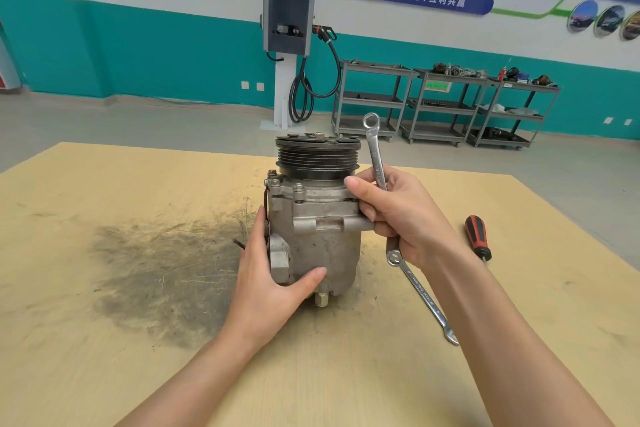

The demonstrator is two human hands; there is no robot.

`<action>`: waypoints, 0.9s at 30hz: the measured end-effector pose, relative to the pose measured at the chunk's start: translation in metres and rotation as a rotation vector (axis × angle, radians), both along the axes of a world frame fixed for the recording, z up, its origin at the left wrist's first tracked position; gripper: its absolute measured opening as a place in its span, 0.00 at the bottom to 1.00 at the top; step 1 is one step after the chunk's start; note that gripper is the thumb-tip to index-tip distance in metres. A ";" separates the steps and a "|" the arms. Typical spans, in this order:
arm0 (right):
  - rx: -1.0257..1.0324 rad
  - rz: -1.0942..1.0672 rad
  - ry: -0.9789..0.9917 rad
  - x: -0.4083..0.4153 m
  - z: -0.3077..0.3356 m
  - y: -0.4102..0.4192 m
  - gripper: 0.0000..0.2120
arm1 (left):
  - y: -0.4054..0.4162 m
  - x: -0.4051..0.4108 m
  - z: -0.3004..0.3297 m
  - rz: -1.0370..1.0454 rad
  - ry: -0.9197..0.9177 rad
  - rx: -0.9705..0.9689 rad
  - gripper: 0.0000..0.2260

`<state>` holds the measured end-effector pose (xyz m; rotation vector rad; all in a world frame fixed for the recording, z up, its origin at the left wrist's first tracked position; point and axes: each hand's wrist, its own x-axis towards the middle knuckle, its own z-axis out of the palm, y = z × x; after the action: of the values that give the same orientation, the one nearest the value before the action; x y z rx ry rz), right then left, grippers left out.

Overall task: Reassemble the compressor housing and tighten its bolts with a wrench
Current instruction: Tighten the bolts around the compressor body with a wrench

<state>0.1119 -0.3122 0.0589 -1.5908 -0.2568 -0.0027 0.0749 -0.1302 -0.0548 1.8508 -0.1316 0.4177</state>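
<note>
A grey metal compressor (322, 239) stands upright on the wooden table (104, 357), its black grooved pulley (318, 156) on top. Bolts (298, 191) sit in the flange under the pulley. My left hand (273, 274) cups the lower left side of the housing, thumb across its front. My right hand (398, 215) grips a silver ring wrench (374, 146) that sticks up past the pulley, while its thumb and fingers touch the housing's right side.
A second silver wrench (422, 295) lies on the table just right of the compressor, under my right wrist. A red-and-black screwdriver (478, 236) lies further right. A dark grease stain (162, 277) covers the table to the left. Grey tool carts (443, 104) stand by the far wall.
</note>
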 end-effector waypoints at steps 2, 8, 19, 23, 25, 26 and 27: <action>0.062 0.076 0.035 0.000 0.001 -0.003 0.07 | 0.000 0.000 0.000 0.000 0.000 0.001 0.52; 0.087 0.076 0.063 0.001 0.000 -0.003 0.09 | 0.000 -0.001 0.000 -0.003 0.000 0.001 0.52; 0.132 0.138 0.064 0.001 0.000 -0.007 0.07 | 0.001 -0.001 -0.001 -0.007 -0.001 0.007 0.51; 0.075 0.083 0.030 0.001 -0.001 -0.003 0.11 | 0.001 0.000 0.000 -0.008 -0.001 0.004 0.52; 0.055 0.082 0.016 0.002 -0.001 -0.004 0.12 | 0.001 0.000 0.000 -0.010 -0.003 0.000 0.51; 0.064 0.099 0.024 0.002 -0.001 -0.005 0.11 | 0.001 0.000 0.000 -0.011 -0.003 -0.001 0.51; 0.084 0.120 0.037 0.002 -0.001 -0.006 0.11 | 0.001 0.000 0.000 -0.011 -0.003 -0.002 0.51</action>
<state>0.1140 -0.3183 0.0583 -1.4890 -0.3188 0.1071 0.0744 -0.1296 -0.0553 1.8473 -0.1433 0.4133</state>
